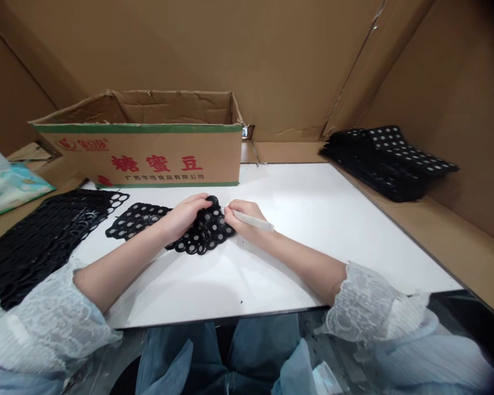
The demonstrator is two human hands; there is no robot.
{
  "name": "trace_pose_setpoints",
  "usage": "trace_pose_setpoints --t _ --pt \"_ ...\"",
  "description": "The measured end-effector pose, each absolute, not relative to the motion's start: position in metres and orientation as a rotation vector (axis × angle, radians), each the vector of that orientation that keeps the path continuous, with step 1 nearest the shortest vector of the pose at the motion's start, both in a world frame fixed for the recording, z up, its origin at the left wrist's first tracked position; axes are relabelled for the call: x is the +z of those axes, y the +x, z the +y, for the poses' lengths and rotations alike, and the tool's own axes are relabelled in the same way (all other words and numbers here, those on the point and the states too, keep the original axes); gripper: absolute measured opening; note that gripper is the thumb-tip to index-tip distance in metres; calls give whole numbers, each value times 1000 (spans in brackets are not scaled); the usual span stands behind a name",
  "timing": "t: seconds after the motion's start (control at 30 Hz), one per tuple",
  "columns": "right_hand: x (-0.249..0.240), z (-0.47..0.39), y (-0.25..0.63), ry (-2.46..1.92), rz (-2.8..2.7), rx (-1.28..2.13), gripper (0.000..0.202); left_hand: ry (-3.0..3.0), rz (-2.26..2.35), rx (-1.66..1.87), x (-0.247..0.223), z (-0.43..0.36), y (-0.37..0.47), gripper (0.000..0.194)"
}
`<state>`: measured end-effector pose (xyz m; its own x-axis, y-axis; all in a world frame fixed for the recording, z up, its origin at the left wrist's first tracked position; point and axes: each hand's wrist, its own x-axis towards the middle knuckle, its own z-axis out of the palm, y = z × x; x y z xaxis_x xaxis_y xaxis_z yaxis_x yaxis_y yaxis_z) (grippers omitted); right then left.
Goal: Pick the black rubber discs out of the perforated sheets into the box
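At the frame's centre, a left hand point(186, 217) grasps a bent black sheet with pale round dots point(208, 233); at its right edge, a right hand point(247, 219) grips a slim white pen-shaped tool point(254, 220).

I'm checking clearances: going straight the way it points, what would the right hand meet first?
The right hand would likely meet the bunched black sheet with round grey dots; depth is unclear.
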<state>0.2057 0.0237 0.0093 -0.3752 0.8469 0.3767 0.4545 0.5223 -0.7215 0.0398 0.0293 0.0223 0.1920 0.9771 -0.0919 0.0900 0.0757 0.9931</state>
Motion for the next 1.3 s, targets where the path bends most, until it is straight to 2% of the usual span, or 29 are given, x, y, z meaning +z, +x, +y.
trace_pose_setpoints --t 0.13,0.2,0.3,0.43,0.77,1.0,1.3 --pt "15 27 212 -1109 -1830 1172 28 1461 1235 996 20 31 36 15" --pt "17 29 214 -1103 -1789 1282 25 1511 1228 1007 22 31 35 16" --pt "19 29 216 -1097 -1810 1210 26 1558 1214 952 27 30 33 22" --pt "21 26 217 -1066 -1866 1101 27 1601 1154 663 35 26 33 34" --pt "22 30 218 -1065 -1872 1276 22 1545 1268 516 38 27 25 33" --pt "19 26 217 -995 -1967 1115 27 1577 1225 554 40 25 28 27" --pt "5 27 204 -906 -2145 644 23 1546 1268 645 35 18 38 24"
